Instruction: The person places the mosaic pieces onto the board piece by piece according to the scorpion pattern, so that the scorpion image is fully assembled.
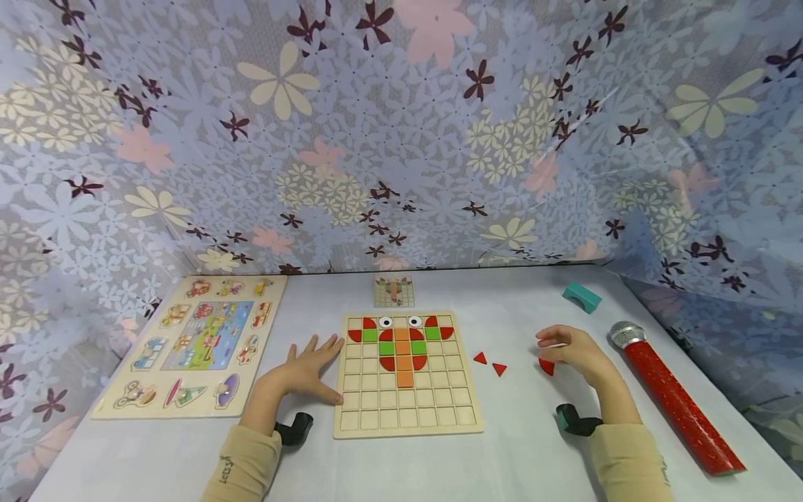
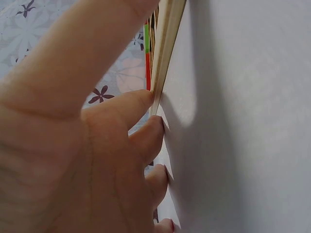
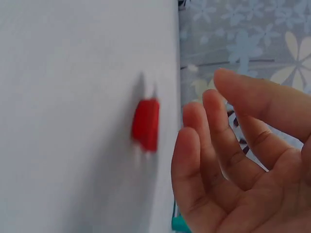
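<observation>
The wooden grid board [image 1: 370, 422] holds red, green and orange pieces and two eye pieces in its upper part. My left hand [image 1: 307, 373] lies at the board's left side with fingers spread; thumb and a fingertip touch its edge, as the left wrist view [image 2: 121, 141] also shows. A red quarter-round piece [image 1: 547, 367] is just below my right hand [image 1: 574, 348]. In the right wrist view that red piece [image 3: 146, 125] looks blurred and apart from the loosely bent fingers [image 3: 187, 160]. Two red triangles [image 1: 499, 369] lie between the board and my right hand.
A small pattern card [image 1: 394, 291] stands behind the board. At the left is a wooden picture puzzle [image 1: 188, 348]. A teal arch block [image 1: 582, 297] and a red microphone [image 1: 684, 404] lie on the right. A flowered cloth [image 1: 401, 139] hangs behind the table.
</observation>
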`<control>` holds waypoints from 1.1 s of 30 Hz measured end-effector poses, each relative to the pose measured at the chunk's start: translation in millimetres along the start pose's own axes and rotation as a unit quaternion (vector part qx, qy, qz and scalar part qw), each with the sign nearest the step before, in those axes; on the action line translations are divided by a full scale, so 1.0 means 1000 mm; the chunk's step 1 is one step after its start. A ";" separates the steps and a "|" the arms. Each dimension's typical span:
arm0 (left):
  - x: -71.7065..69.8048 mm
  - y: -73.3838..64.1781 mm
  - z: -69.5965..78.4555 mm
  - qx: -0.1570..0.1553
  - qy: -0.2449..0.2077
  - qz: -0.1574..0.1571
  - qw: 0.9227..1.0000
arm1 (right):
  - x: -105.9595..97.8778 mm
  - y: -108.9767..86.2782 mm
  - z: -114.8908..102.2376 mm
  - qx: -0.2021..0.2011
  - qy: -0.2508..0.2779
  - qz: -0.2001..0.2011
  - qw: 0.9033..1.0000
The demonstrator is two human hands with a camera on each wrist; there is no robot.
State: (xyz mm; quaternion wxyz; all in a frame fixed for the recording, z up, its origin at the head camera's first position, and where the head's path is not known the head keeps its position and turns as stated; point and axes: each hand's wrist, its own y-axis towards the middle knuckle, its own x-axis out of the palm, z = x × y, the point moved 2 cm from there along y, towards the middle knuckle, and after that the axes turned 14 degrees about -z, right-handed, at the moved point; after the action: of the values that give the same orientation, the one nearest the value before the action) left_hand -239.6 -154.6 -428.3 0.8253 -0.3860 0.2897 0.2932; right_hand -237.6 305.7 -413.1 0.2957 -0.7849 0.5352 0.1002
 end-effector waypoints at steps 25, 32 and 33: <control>0.001 0.001 -0.001 -0.006 -0.001 0.002 1.000 | 0.003 0.001 0.006 0.059 -0.075 -0.021 0.995; 0.000 0.002 -0.001 -0.008 0.000 0.000 1.000 | 0.007 0.005 0.000 0.038 -0.076 -0.022 0.996; 0.000 0.002 -0.002 -0.008 0.000 0.000 1.000 | 0.008 0.006 -0.003 0.034 -0.072 -0.021 0.997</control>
State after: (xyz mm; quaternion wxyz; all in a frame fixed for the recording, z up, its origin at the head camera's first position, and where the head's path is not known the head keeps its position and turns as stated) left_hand -241.1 -155.0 -430.1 0.8223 -0.3929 0.2867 0.2954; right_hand -240.0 296.2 -417.0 0.3619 -0.7763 0.4989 0.1323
